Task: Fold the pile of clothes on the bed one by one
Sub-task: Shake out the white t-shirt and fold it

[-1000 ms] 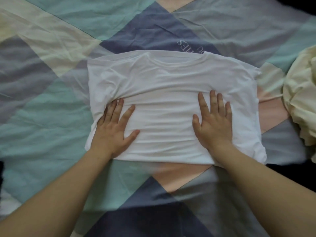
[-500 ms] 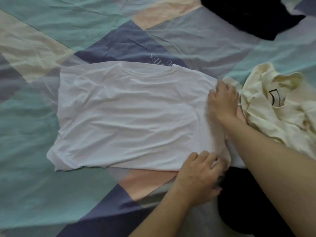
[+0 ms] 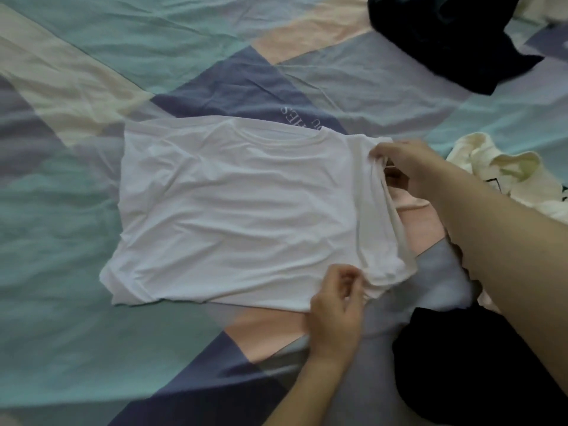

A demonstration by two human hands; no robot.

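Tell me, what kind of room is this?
Probably a bedroom: a patchwork bedsheet covers the whole surface, a white T-shirt lies spread on it, and loose clothes, like a cream garment, wait nearby.

Open bedsheet (image 3: 76, 210) left of white t-shirt (image 3: 239, 210), free to pass. Near side left also open. Right side crowded: cream garment (image 3: 507, 179) just beside shirt's right edge, dark garment (image 3: 461, 364) near right, another dark garment (image 3: 445, 35) far right. Narrow gap only between shirt and cream garment.
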